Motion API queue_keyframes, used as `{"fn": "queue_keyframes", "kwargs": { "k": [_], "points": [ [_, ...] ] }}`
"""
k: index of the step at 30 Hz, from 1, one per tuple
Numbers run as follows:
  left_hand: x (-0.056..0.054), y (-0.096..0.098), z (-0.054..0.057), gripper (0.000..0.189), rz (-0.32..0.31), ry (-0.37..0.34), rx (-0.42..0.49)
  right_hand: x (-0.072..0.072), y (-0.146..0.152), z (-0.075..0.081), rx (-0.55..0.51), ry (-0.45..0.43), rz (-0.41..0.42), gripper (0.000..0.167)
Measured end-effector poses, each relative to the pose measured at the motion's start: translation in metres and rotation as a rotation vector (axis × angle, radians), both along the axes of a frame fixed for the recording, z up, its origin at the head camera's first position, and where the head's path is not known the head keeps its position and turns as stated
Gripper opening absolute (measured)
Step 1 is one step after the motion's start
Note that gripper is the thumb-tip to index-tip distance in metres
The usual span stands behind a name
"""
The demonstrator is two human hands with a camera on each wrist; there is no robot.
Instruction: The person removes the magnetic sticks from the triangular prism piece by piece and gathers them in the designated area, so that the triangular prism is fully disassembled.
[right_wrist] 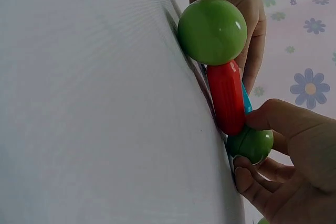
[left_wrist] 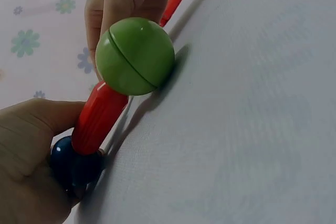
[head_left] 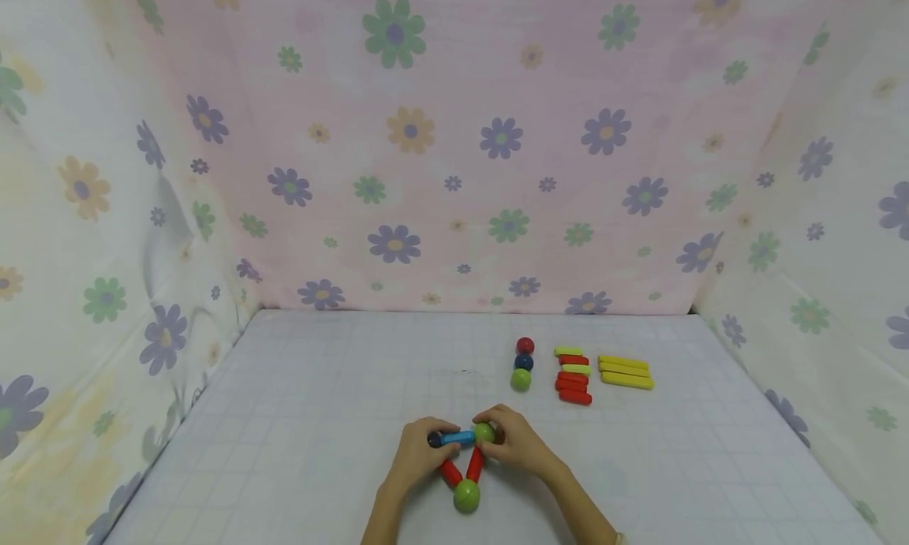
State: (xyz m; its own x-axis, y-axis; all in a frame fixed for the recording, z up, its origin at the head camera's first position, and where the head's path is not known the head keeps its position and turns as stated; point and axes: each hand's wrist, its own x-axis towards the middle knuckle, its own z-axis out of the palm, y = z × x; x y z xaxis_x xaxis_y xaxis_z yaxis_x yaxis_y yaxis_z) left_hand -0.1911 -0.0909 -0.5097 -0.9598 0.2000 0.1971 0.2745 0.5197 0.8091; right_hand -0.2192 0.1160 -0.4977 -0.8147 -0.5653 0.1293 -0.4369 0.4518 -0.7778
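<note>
A triangle of rods and balls lies on the white table, one corner toward the person. My left hand (head_left: 414, 455) grips the dark blue ball (left_wrist: 73, 162) at the left corner. At the right corner my right hand (head_left: 524, 446) pinches a green ball (right_wrist: 252, 144) between thumb and fingers. A blue rod (head_left: 458, 438) spans these two balls. Two red rods, a left one (head_left: 450, 473) and a right one (head_left: 475, 464), run down to another green ball (head_left: 466, 495) at the near corner, which neither hand touches.
Beyond the right hand stand a red ball (head_left: 525, 345), a dark blue ball (head_left: 523, 362) and a green ball (head_left: 521, 380) in a column. Beside them lie several short red and yellow-green rods (head_left: 574, 378), then longer yellow rods (head_left: 626, 380). Flowered cloth (head_left: 454, 214) surrounds the table.
</note>
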Motion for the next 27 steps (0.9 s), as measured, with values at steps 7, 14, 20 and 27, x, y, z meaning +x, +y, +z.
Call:
{"fn": "queue_keyframes", "kwargs": {
  "k": [7, 14, 20, 27],
  "points": [
    [0.0, -0.001, 0.0, 0.02, 0.0, -0.029, 0.028, 0.0, -0.005, -0.002, 0.028, 0.031, -0.054, 0.027],
    [0.0, -0.001, 0.001, 0.02, 0.013, -0.026, 0.031, 0.003, -0.01, -0.003, 0.068, 0.082, -0.135, 0.027],
    [0.001, -0.002, 0.001, 0.019, 0.029, -0.046, 0.032, 0.004, -0.013, -0.006, 0.11, 0.13, -0.225, 0.026],
    [0.003, -0.003, -0.001, 0.021, 0.045, -0.062, 0.057, 0.003, -0.008, -0.007, 0.056, 0.098, -0.298, 0.029]
  ]
}}
